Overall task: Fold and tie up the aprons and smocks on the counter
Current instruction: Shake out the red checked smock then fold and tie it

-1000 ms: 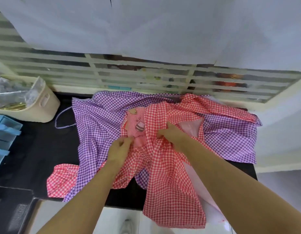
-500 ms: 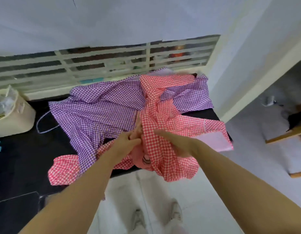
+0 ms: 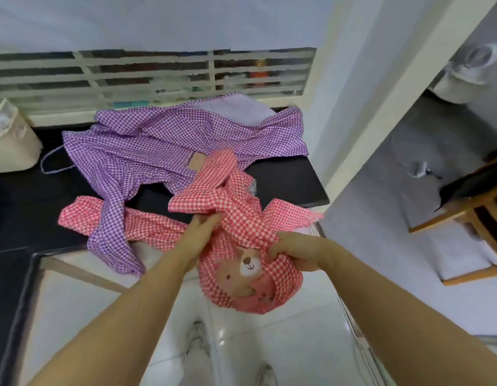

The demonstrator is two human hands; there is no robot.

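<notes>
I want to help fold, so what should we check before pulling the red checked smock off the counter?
1. Grip of left hand on red smock: ok.
2. Grip of right hand on red smock: ok.
3. Red smock free of purple smock: not ok, the purple sleeve lies across its left part.
4. Red smock wholly off the counter: not ok, its left part lies there.
5. Red smock's ties found: cannot tell.
</notes>
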